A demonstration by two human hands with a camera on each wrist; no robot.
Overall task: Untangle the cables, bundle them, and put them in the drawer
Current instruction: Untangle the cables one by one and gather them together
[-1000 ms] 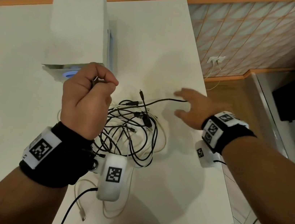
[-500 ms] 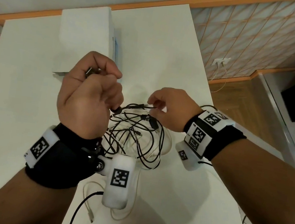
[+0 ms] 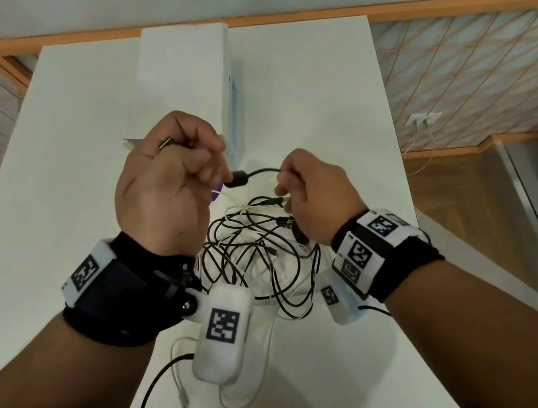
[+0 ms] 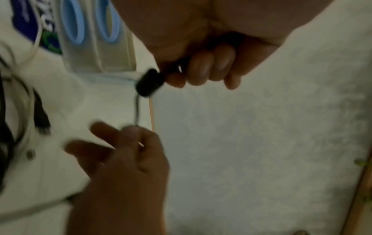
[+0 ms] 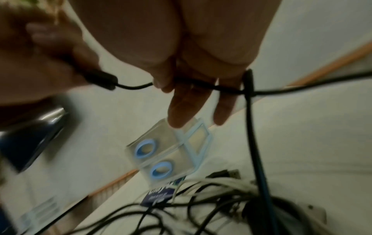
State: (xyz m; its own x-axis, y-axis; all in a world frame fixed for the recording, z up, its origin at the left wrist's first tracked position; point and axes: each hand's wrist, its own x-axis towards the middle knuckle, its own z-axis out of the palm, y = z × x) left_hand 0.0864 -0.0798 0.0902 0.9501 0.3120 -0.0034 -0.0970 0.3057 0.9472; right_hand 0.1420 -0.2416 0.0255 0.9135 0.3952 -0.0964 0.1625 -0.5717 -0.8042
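Observation:
A tangle of black and white cables (image 3: 253,257) lies on the white table (image 3: 57,174) between my wrists. My left hand (image 3: 175,170) is raised in a fist and grips one black cable, its metal plug (image 3: 164,144) poking out above the knuckles and its black ferrite lump (image 3: 240,179) (image 4: 150,82) hanging just past the fingers. My right hand (image 3: 300,194) pinches the same black cable (image 5: 132,87) a short way along, with its other fingers straight. More of the tangle (image 5: 201,203) lies blurred below the right wrist.
A white drawer box (image 3: 180,87) with blue ring handles (image 5: 144,150) stands on the table behind my hands. A loose white cable end (image 3: 184,403) lies near the table's front edge. The table's right edge drops to a wooden floor (image 3: 468,204).
My right hand came in from the right, reached the cable held by the left hand and pinched it. Both hands rose a little, lifting the ferrite end off the pile.

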